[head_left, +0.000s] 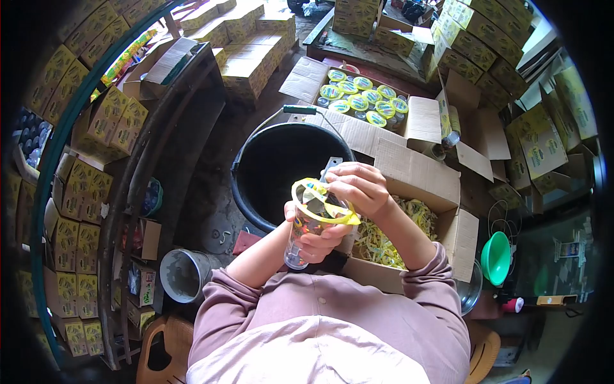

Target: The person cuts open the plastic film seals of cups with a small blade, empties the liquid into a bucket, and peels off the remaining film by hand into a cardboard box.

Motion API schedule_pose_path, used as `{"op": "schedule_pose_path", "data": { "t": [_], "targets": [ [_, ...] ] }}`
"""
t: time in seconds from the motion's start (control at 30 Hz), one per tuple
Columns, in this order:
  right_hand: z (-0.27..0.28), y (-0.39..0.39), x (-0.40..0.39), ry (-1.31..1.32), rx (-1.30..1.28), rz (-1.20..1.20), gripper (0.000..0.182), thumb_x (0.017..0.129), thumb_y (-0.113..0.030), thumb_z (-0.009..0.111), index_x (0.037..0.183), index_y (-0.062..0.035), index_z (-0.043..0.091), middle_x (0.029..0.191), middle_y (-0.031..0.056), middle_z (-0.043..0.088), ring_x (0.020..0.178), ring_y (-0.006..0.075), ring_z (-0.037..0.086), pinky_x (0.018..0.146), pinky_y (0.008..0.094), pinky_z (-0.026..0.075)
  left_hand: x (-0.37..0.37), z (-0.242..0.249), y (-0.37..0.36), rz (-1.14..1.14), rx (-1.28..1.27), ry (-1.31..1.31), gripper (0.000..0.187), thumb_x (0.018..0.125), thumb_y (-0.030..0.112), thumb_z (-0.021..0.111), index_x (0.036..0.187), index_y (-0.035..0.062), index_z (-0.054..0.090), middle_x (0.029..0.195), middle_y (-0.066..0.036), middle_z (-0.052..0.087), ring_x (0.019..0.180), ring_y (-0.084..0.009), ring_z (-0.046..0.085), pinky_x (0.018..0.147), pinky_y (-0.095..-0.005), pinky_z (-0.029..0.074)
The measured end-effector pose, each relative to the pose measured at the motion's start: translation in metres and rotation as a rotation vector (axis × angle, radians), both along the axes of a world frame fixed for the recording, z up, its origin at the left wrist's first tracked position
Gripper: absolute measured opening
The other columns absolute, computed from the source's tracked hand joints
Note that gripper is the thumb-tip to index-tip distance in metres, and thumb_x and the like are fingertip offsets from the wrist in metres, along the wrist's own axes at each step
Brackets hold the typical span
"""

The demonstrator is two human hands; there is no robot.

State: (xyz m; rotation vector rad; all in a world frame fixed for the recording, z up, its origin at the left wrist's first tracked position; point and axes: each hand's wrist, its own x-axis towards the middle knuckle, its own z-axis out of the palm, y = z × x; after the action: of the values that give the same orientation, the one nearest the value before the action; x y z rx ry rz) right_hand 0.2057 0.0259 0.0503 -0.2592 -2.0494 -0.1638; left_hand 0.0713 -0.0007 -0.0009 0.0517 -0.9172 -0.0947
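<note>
My left hand [313, 244] is wrapped around a clear plastic cup [295, 255] with small colourful prints, held tilted above my lap. Yellow film [339, 213] rings the cup's rim, and a loose strip of it hangs off on the right. Above the rim, my right hand [359, 185] is closed on a flat grey metal tool [332, 165] with a hole near its end. Its lower end is hidden by my fingers and the film. Just beyond the hands stands a black bucket [275, 150] with a wire handle.
An open carton [416, 173] of yellow film strips lies right of the bucket. Behind it, another carton [419, 118] holds several yellow-lidded cups. A grey bucket [182, 275] is at left, a green bowl [495, 258] at right. Stacked printed boxes [80, 240] fill the left shelves.
</note>
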Motion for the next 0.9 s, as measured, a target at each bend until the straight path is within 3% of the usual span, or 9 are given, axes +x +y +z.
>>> {"op": "schedule_pose_path", "data": {
  "t": [0.13,0.3,0.43,0.47,0.57,0.63,0.7,0.77,0.9],
  "targets": [
    [0.0,0.003,0.001,-0.027,0.029,-0.029,0.013,0.068,-0.008,0.066,0.079,-0.0039,0.061,0.077,0.0037,0.062,0.075,0.0171,0.064,0.068,0.0298,0.055,-0.004,-0.001,0.006,0.109,0.051,0.082,0.059,0.069,0.02,0.07,0.109,-0.0065,0.036,0.082,-0.013,0.048,0.065,-0.0207,0.055,0.053,-0.0326,0.048],
    [0.001,0.005,0.01,-0.103,0.039,-0.111,0.014,0.068,-0.01,0.068,0.078,-0.004,0.06,0.076,0.0028,0.06,0.076,0.0164,0.063,0.067,0.0291,0.055,-0.035,0.002,0.016,0.463,0.166,0.585,0.067,0.071,0.027,0.067,0.117,-0.0091,0.035,0.091,-0.017,0.043,0.075,-0.029,0.06,0.051,-0.036,0.055],
    [0.001,0.009,0.011,-0.105,0.11,-0.179,0.015,0.07,-0.013,0.071,0.076,-0.0052,0.059,0.075,0.0024,0.059,0.074,0.0151,0.062,0.067,0.0279,0.055,-0.06,0.005,0.034,0.812,0.458,0.797,0.056,0.082,0.021,0.059,0.128,0.0,0.035,0.113,-0.015,0.049,0.096,-0.0232,0.057,0.083,-0.0356,0.05],
    [0.006,0.009,0.014,-0.141,0.118,-0.195,0.015,0.07,-0.012,0.07,0.076,-0.0061,0.059,0.075,0.0015,0.058,0.073,0.0143,0.061,0.067,0.0273,0.054,-0.067,0.013,0.034,0.919,0.568,0.92,0.058,0.081,0.015,0.056,0.132,0.0016,0.033,0.119,-0.011,0.05,0.106,-0.0163,0.052,0.093,-0.0304,0.041],
    [0.007,0.008,0.02,-0.189,0.088,-0.235,0.018,0.062,-0.002,0.067,0.078,-0.0006,0.061,0.075,0.0053,0.061,0.074,0.0189,0.063,0.067,0.0309,0.055,-0.071,0.046,0.024,1.201,0.959,1.32,0.062,0.078,0.009,0.052,0.136,0.0028,0.029,0.118,-0.01,0.051,0.112,-0.0142,0.048,0.094,-0.0279,0.039],
    [0.006,0.008,0.021,-0.224,0.086,-0.255,0.018,0.062,-0.003,0.066,0.079,-0.0006,0.06,0.076,0.0051,0.061,0.075,0.0188,0.063,0.067,0.0311,0.055,-0.053,0.055,0.006,1.446,0.739,1.25,0.052,0.078,0.003,0.049,0.129,0.0025,0.037,0.115,-0.008,0.051,0.102,-0.011,0.05,0.089,-0.0265,0.041],
    [0.005,0.008,0.021,-0.26,0.087,-0.276,0.019,0.063,-0.004,0.066,0.08,-0.0006,0.06,0.077,0.0048,0.06,0.076,0.0187,0.062,0.067,0.0313,0.054,-0.044,0.05,-0.003,1.544,0.811,1.323,0.048,0.078,0.006,0.056,0.123,0.0022,0.041,0.112,-0.007,0.053,0.097,-0.0103,0.052,0.084,-0.0261,0.044],
    [0.003,0.009,0.022,-0.259,0.107,-0.257,0.017,0.064,-0.005,0.066,0.08,-0.0015,0.06,0.076,0.004,0.06,0.076,0.0182,0.062,0.067,0.0315,0.054,-0.032,0.041,-0.002,1.91,1.051,1.22,0.059,0.067,0.013,0.074,0.117,-0.0007,0.045,0.096,-0.006,0.059,0.086,-0.0085,0.055,0.078,-0.0248,0.047],
    [0.003,0.006,0.025,-0.27,0.134,-0.251,0.015,0.065,-0.005,0.067,0.078,-0.003,0.059,0.076,0.0038,0.059,0.076,0.0168,0.061,0.069,0.0303,0.054,-0.032,0.042,-0.003,1.889,1.12,1.262,0.049,0.066,0.011,0.073,0.108,-0.0017,0.052,0.09,-0.005,0.061,0.082,-0.0077,0.055,0.076,-0.0248,0.048]
  ]
}}
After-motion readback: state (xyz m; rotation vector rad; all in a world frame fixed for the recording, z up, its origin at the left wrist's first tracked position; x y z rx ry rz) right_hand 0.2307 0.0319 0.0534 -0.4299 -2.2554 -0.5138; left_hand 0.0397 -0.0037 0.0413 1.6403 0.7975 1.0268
